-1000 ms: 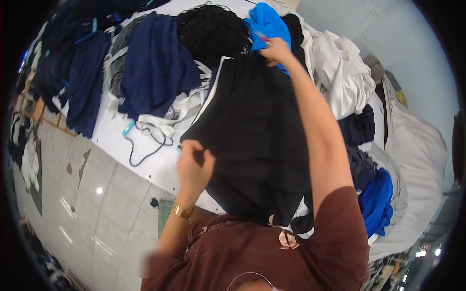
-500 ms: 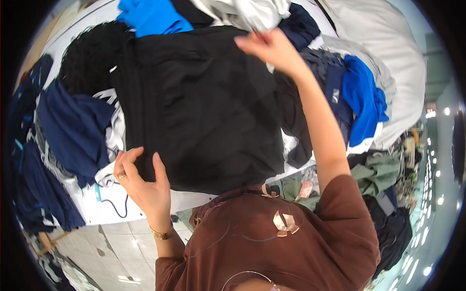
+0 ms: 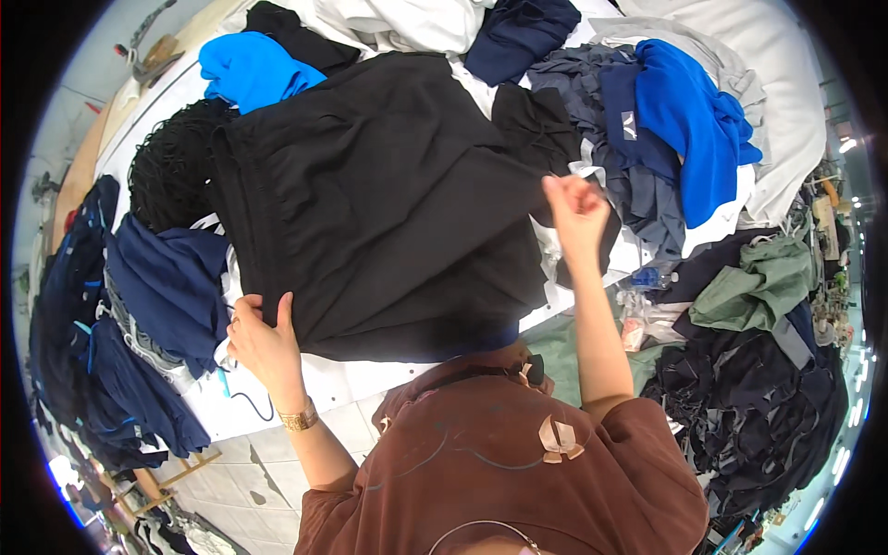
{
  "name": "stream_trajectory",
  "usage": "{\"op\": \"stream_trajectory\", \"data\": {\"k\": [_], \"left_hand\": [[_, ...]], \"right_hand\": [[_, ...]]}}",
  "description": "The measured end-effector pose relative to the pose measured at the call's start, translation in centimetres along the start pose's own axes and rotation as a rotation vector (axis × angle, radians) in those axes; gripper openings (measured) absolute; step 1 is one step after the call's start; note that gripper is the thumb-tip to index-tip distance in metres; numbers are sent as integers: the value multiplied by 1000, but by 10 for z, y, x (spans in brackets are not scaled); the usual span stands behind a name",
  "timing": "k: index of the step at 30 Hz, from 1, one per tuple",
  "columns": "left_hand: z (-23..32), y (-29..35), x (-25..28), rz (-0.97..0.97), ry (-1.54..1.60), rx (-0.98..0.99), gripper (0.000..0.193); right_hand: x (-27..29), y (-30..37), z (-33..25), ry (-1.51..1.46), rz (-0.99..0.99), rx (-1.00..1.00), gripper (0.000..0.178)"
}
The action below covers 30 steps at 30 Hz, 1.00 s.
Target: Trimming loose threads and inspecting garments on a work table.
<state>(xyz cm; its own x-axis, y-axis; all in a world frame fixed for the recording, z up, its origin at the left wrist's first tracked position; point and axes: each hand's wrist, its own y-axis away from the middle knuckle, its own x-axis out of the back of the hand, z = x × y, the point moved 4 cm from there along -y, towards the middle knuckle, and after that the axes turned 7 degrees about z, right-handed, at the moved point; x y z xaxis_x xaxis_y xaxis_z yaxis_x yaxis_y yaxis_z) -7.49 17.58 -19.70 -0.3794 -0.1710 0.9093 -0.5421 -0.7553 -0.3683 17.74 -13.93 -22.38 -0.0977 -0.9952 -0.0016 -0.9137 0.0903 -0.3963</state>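
A black garment with a gathered waistband along its left side lies spread before me on the white table. My right hand is closed, pinching the garment's right edge and drawing the cloth into diagonal folds. At the waistband's near corner, my left hand has thumb and fingers apart, touching the edge of the cloth. The garment's near edge reaches the front of the table, close to my body.
Navy garments and a heap of black cords lie left. Bright blue cloth and white cloth are at the back. Right are grey cloth and a royal blue garment; dark scraps are piled beyond the table.
My right hand has come from the garment's far edge toward me and to the right, its cloth now pulled into slanting folds. My left hand stays by the waistband's near corner.
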Motion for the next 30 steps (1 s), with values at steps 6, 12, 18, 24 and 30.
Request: {"op": "stream_trajectory", "data": {"k": [6,12,18,24,30], "left_hand": [[-24,-3,22,176,307,148,28],[-51,-13,-6,66,497,102,26],[-47,-17,12,14,438,97,35],[-40,-15,17,-7,377,110,38],[-29,-17,16,-11,527,-11,30]], "right_hand": [[53,47,1,155,-249,-139,46],[125,79,86,555,30,-512,47],[209,69,114,1127,398,-584,52],[226,48,122,1421,137,-431,48],[239,19,130,1373,191,-193,31]]}}
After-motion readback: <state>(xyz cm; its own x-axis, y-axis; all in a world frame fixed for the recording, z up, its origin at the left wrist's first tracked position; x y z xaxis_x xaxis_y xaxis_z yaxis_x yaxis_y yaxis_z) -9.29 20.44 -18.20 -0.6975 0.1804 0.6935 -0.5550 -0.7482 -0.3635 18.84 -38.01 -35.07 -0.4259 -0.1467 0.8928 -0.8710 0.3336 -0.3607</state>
